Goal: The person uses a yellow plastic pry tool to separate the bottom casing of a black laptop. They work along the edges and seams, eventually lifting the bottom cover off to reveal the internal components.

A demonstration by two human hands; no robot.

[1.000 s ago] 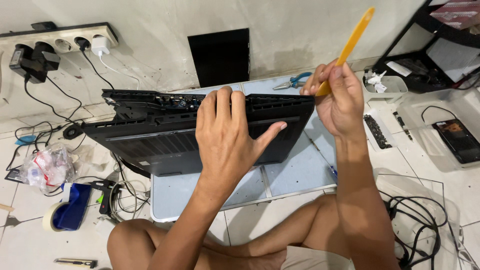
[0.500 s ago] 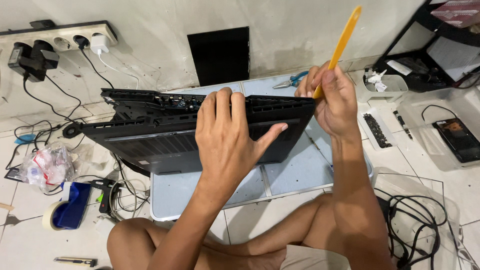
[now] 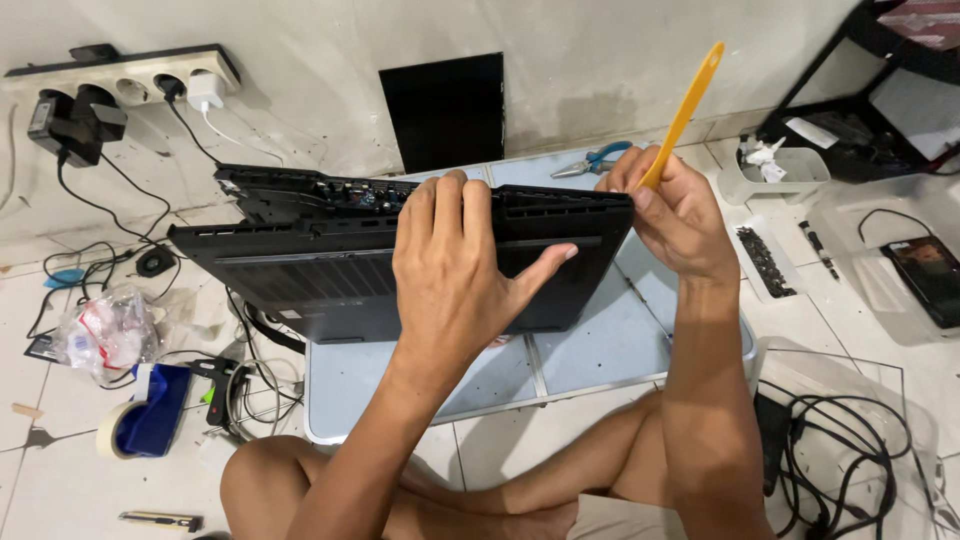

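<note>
A black laptop [image 3: 300,265] stands on edge over a pale blue work mat [image 3: 600,350], its bottom cover lifted away along the top so that internal parts show. My left hand [image 3: 460,270] grips the top edge of the cover near the middle, fingers hooked over it. My right hand [image 3: 680,215] sits at the laptop's right corner, holding a yellow plastic pry tool [image 3: 685,110] that points up and to the right, its lower end at the corner seam.
A power strip [image 3: 130,85] with plugs lies along the wall at left. Blue-handled pliers [image 3: 595,160] rest behind the laptop. A small tray [image 3: 775,175], a strip of screws [image 3: 765,262], cables [image 3: 840,450], a tape roll [image 3: 120,430] and a glue gun [image 3: 215,385] surround my crossed legs.
The pry tool has swung more upright and my right hand has shifted slightly left toward the laptop's corner. My left hand keeps the same grip.
</note>
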